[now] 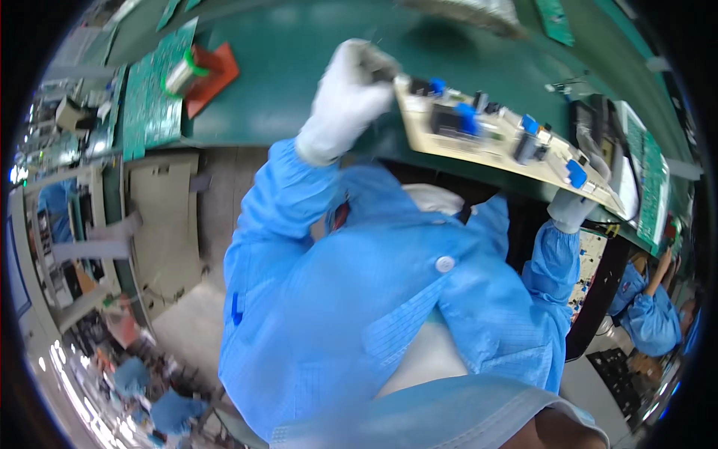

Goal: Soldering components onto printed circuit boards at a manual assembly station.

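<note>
Although motion blur softens part of the view, I record the right hand [572, 211], in a white glove, holding a cream board [486, 152] at its right end, with some of the fingers hidden by the board. I find the left hand [348, 101], likewise gloved, with its fingers curled in at the board's left corner; I cannot tell whether they pinch the edge or sit just beside it. The board is tilted above the near edge of a green work surface [284, 75], in front of the wearer's blue coat [389, 277], and bears blue, black and white components. To its right I note a dark object [580, 120] with a cable, then green circuit panels [654, 187] toward the rim. Toward the left end of the surface I log a green-rimmed spool [182, 77] on a red-orange stand [217, 78], beside a green panel [153, 101]. At the top edge lies a silvery wrapped item [479, 11]. Below the surface, on the left, stands a beige cabinet [163, 224]. At far right I see a co-worker [651, 322] in blue.
</note>
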Action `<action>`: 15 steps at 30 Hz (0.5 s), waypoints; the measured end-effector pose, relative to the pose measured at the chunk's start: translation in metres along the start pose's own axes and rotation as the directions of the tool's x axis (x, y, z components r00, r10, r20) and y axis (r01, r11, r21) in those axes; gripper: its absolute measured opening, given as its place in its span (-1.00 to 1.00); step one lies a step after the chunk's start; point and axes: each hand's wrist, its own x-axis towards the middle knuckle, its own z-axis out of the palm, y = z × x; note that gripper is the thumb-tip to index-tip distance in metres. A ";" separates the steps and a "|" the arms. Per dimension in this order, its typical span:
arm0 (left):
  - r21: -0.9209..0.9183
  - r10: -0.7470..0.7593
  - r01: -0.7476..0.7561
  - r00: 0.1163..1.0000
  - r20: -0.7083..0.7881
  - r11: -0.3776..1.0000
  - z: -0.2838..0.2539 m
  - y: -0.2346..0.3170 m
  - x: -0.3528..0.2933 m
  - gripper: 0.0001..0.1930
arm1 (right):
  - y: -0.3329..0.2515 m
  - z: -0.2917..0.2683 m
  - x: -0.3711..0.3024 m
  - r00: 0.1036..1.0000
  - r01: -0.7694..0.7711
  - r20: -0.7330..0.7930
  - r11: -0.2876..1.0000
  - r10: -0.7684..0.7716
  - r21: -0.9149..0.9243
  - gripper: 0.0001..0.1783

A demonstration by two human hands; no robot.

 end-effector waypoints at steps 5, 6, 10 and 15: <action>-0.350 0.437 -0.504 0.862 -0.256 0.790 -0.013 0.081 -0.002 -0.60 | -0.104 -0.039 0.074 0.984 0.075 -0.165 0.996 -0.066 0.051 -0.65; -0.219 0.598 -0.632 0.775 -0.204 0.743 -0.005 0.099 -0.011 -0.67 | -0.126 -0.032 0.077 0.988 0.021 -0.156 0.999 -0.014 0.043 -0.72; 0.099 0.841 -0.850 0.526 0.128 0.517 0.039 0.152 -0.011 -0.74 | -0.201 -0.014 0.126 0.752 0.613 0.572 0.665 -0.327 -0.426 -0.75; 0.672 0.793 -0.726 0.492 0.359 0.146 0.053 0.158 0.009 -0.87 | -0.214 0.016 0.154 0.727 0.686 0.515 0.529 -0.455 -0.500 -0.73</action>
